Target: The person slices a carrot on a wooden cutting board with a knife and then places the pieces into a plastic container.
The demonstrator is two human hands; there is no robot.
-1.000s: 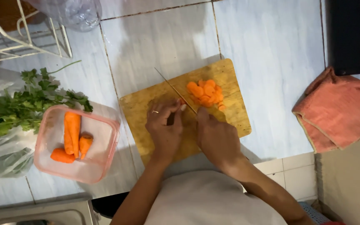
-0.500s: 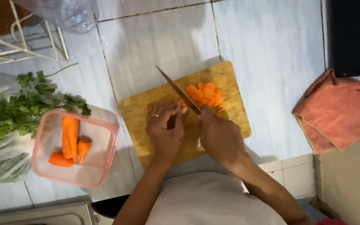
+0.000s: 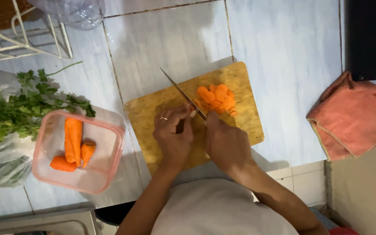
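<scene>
Fingers steady carrot; knife slicing.

We are seeing bright orange round carrot slices lying heaped on a worn wooden cutting board, a long steel knife blade slanting just beside them.

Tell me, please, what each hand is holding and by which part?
The right hand holds the knife by its handle; the left hand appears to steady something small on the cutting board, hidden.
</scene>
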